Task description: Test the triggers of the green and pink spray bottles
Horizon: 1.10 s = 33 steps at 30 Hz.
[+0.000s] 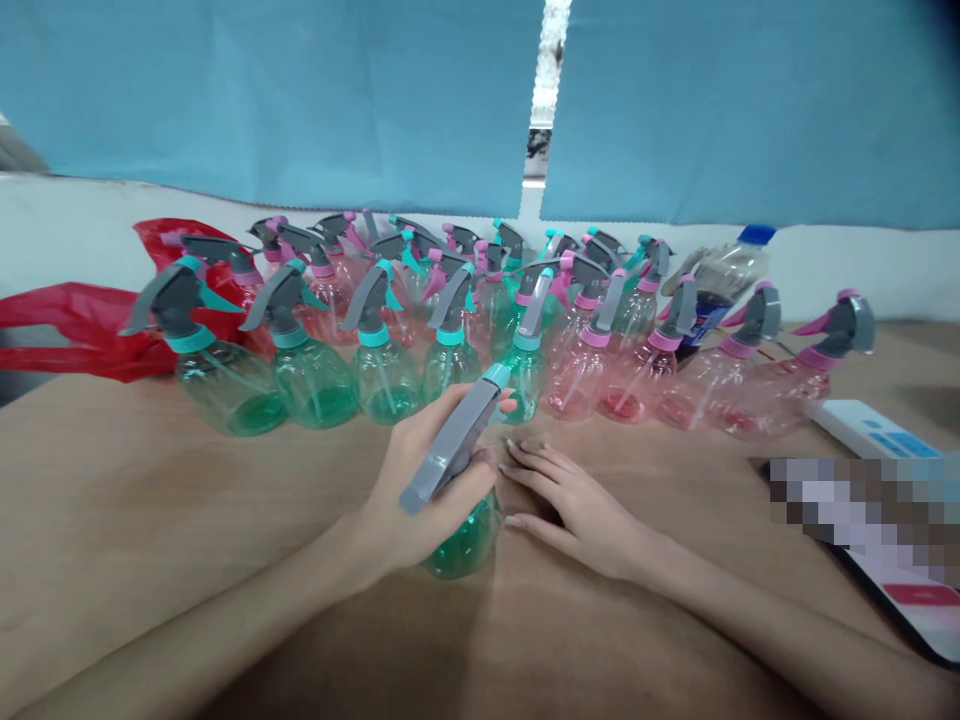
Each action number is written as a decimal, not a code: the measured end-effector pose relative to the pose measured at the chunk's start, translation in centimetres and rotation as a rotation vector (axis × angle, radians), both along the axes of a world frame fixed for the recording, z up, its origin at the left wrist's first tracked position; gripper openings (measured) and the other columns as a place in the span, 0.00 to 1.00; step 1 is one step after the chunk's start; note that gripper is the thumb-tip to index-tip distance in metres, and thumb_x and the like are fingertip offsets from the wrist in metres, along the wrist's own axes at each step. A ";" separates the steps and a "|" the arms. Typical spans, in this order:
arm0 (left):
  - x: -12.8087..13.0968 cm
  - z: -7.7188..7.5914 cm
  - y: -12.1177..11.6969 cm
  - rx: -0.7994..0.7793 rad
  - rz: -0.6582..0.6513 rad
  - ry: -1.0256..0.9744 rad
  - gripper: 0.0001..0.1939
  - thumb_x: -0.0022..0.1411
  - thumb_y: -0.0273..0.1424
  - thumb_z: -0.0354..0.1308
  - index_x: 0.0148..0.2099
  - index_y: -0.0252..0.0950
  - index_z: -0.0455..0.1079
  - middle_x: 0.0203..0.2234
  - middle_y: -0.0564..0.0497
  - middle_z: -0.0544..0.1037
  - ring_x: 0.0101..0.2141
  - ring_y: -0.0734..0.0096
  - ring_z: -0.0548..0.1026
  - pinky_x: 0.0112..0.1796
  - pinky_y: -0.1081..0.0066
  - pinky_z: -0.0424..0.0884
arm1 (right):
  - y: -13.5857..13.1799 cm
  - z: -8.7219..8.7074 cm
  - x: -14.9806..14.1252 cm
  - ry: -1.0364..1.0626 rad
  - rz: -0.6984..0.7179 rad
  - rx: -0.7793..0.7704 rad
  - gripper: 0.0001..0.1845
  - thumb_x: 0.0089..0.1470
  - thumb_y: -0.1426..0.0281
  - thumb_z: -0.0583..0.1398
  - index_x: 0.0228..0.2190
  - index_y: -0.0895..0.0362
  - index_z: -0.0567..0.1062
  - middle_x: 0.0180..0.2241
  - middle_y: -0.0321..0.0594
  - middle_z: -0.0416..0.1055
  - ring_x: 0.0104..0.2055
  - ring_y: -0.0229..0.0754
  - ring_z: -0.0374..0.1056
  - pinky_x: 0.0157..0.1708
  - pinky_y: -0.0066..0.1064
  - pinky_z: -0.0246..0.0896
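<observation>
Below centre, my left hand (409,450) grips a green-tinted clear plastic spray bottle (463,545), just left of my empty right hand (585,510).

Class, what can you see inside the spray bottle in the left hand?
Through the lower wall of the spray bottle, green shows, perhaps liquid or tinted plastic. The left hand covers its upper body, hiding the inside there.

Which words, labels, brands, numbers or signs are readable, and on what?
No text is readable.
Dark-blue label on the clear plastic blue-capped bottle: blurred.
Blue print on the white rectangular item: blurred.
Flat dark-edged object with red strip: largely pixelated.
Clear green-liquid spray bottle, left hand: no lettering visible.
</observation>
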State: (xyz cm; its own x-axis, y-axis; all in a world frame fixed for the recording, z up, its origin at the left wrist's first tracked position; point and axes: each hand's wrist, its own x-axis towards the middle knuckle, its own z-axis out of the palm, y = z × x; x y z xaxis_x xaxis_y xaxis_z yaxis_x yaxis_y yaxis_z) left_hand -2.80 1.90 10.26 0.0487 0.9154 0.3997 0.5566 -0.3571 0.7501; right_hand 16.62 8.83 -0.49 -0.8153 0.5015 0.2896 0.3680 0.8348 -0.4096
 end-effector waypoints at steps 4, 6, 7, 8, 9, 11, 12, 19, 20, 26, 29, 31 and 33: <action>-0.3 -0.5 -0.1 -0.010 0.023 -0.011 0.18 0.56 0.22 0.52 0.50 0.38 0.66 0.34 0.54 0.75 0.27 0.74 0.71 0.33 0.72 0.71 | 0.0 0.0 0.0 -0.006 0.000 -0.001 0.31 0.59 0.54 0.56 0.59 0.56 0.64 0.61 0.50 0.61 0.65 0.53 0.53 0.62 0.54 0.50; -0.5 -0.8 -0.1 -0.022 0.012 -0.018 0.18 0.58 0.21 0.51 0.50 0.39 0.66 0.34 0.54 0.75 0.29 0.73 0.71 0.34 0.71 0.71 | 0.0 0.0 0.0 -0.010 -0.001 -0.002 0.31 0.60 0.54 0.56 0.59 0.56 0.64 0.61 0.50 0.61 0.65 0.52 0.53 0.62 0.53 0.50; -0.6 -1.0 -0.1 -0.025 0.006 -0.017 0.18 0.58 0.21 0.50 0.50 0.40 0.65 0.34 0.54 0.74 0.30 0.73 0.72 0.35 0.71 0.71 | 0.0 0.1 0.0 -0.014 -0.002 -0.002 0.31 0.60 0.54 0.55 0.59 0.56 0.64 0.61 0.50 0.61 0.65 0.52 0.53 0.62 0.53 0.50; -0.6 -1.1 -0.1 -0.028 0.004 -0.014 0.17 0.59 0.21 0.50 0.49 0.40 0.65 0.35 0.54 0.74 0.31 0.72 0.72 0.36 0.70 0.70 | 0.0 0.1 0.0 -0.019 -0.003 -0.003 0.31 0.60 0.54 0.55 0.59 0.57 0.64 0.61 0.50 0.61 0.65 0.52 0.53 0.62 0.53 0.49; -0.6 -1.2 -0.1 -0.022 0.003 -0.010 0.17 0.59 0.21 0.49 0.49 0.41 0.65 0.35 0.54 0.74 0.32 0.71 0.73 0.36 0.70 0.70 | 0.0 0.1 0.0 -0.025 -0.003 -0.004 0.31 0.60 0.54 0.55 0.59 0.57 0.64 0.61 0.50 0.60 0.65 0.52 0.52 0.63 0.53 0.49; -0.6 -1.2 0.0 -0.013 -0.006 -0.004 0.16 0.58 0.21 0.50 0.47 0.41 0.66 0.36 0.55 0.74 0.31 0.72 0.73 0.36 0.70 0.70 | 0.0 0.2 0.0 -0.035 -0.003 -0.007 0.32 0.60 0.54 0.55 0.59 0.58 0.64 0.62 0.50 0.60 0.65 0.52 0.52 0.63 0.52 0.48; -0.6 -1.2 0.1 -0.006 -0.006 -0.002 0.16 0.57 0.21 0.50 0.46 0.41 0.67 0.36 0.55 0.74 0.30 0.72 0.73 0.35 0.70 0.70 | 0.0 0.2 0.0 -0.038 -0.001 -0.008 0.32 0.60 0.54 0.55 0.59 0.58 0.64 0.62 0.51 0.60 0.65 0.51 0.52 0.63 0.52 0.48; -0.3 0.2 0.0 -0.016 -0.035 0.058 0.15 0.54 0.20 0.50 0.43 0.39 0.68 0.35 0.55 0.77 0.28 0.74 0.73 0.32 0.73 0.69 | 0.0 0.3 0.0 -0.054 0.002 -0.014 0.32 0.60 0.53 0.54 0.59 0.59 0.64 0.62 0.51 0.59 0.65 0.52 0.51 0.63 0.52 0.48; -0.3 0.4 0.0 -0.015 -0.043 0.059 0.14 0.55 0.20 0.49 0.42 0.38 0.67 0.35 0.55 0.77 0.28 0.75 0.73 0.31 0.74 0.69 | 0.1 0.3 0.0 -0.052 0.002 -0.013 0.32 0.60 0.53 0.54 0.59 0.59 0.64 0.62 0.51 0.59 0.65 0.52 0.51 0.63 0.52 0.48; -0.4 0.3 0.0 0.003 -0.062 0.032 0.12 0.54 0.23 0.51 0.41 0.38 0.65 0.28 0.56 0.75 0.23 0.76 0.70 0.26 0.75 0.68 | 0.1 0.1 0.0 -0.045 0.008 -0.012 0.32 0.60 0.53 0.55 0.60 0.58 0.63 0.62 0.51 0.59 0.65 0.51 0.52 0.63 0.52 0.48; -0.4 0.2 0.1 -0.010 -0.063 0.021 0.12 0.53 0.22 0.50 0.41 0.38 0.65 0.29 0.56 0.75 0.25 0.75 0.71 0.29 0.74 0.70 | 0.1 0.1 0.0 -0.042 0.006 -0.010 0.32 0.60 0.53 0.55 0.60 0.58 0.63 0.62 0.51 0.59 0.65 0.51 0.52 0.63 0.52 0.48; -0.4 0.1 0.2 -0.020 -0.060 0.029 0.14 0.53 0.22 0.50 0.42 0.37 0.66 0.31 0.54 0.75 0.26 0.75 0.71 0.31 0.73 0.70 | 0.1 0.1 0.0 -0.050 0.005 -0.007 0.33 0.60 0.53 0.55 0.60 0.58 0.62 0.62 0.50 0.58 0.66 0.51 0.51 0.63 0.52 0.48; -0.4 0.1 0.2 -0.016 -0.063 0.026 0.15 0.54 0.22 0.50 0.44 0.36 0.67 0.29 0.55 0.74 0.24 0.76 0.69 0.32 0.73 0.70 | 0.1 0.1 0.0 -0.058 0.001 -0.002 0.33 0.60 0.53 0.54 0.60 0.58 0.63 0.63 0.50 0.58 0.66 0.51 0.50 0.63 0.52 0.48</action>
State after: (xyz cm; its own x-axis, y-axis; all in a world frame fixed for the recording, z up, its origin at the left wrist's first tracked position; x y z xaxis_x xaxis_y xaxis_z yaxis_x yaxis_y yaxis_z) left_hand -3.17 2.13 10.31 0.1163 0.9163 0.3832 0.5525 -0.3803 0.7417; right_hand 16.65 8.90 -0.42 -0.8314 0.5008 0.2408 0.3901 0.8346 -0.3890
